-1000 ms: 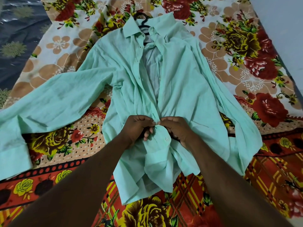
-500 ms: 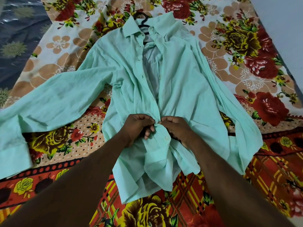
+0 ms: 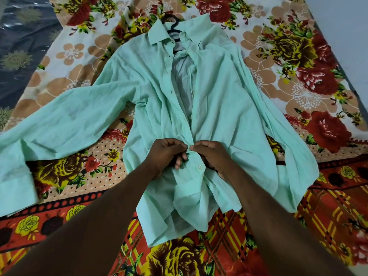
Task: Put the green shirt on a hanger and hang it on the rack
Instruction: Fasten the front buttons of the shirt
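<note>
The mint-green shirt (image 3: pixel 139 100) lies face up on the floral bedsheet, its front open from the collar down to my hands. A black hanger (image 3: pixel 173 28) sits inside it, its hook and neck showing at the collar, the rest hidden under the cloth. My left hand (image 3: pixel 166 154) and my right hand (image 3: pixel 212 154) meet at the shirt's front placket near the lower middle. Both pinch the two front edges together at a button. One white button (image 3: pixel 199 166) shows just below my fingers. The left sleeve stretches out to the left edge.
The floral bedsheet (image 3: pixel 298 56) covers the surface under the shirt. A dark blue patterned cloth (image 3: pixel 22 46) lies at the top left. A pale wall or floor strip (image 3: pixel 342 20) runs along the top right. No rack is in view.
Both hands stay at the same spot on the placket, with only small finger movements. The shirt has not shifted.
</note>
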